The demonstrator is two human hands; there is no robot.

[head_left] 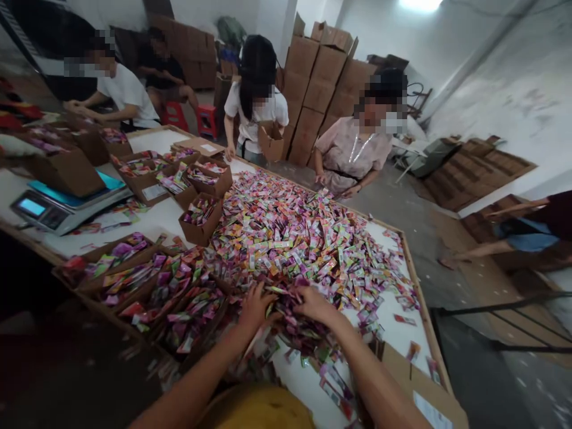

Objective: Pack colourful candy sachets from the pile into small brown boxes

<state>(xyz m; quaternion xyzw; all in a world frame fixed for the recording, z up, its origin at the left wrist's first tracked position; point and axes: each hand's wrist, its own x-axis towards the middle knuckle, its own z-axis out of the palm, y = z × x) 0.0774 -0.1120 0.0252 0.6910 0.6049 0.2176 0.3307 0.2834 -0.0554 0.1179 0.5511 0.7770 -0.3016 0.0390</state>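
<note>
A wide heap of small, colourful packed sachets (286,232) covers the middle of the white table. At its near side, my left hand (257,307) has its fingers curled into the sachets, against the left of a darker clump. Facing it, my right hand (313,307) closes its fingers on sachets on the clump's right side. The fingertips of both hands are partly hidden among the packets. Left of my hands stand open cardboard boxes (134,286) filled with similar sachets.
A digital scale (67,205) bears a cardboard box (67,170) at the left. Small filled boxes (201,220) stand beyond. Two people (259,107) (357,143) stand across the table; others are farther back. A cardboard flap (415,381) lies at the near right, inside the wooden table edge (424,310).
</note>
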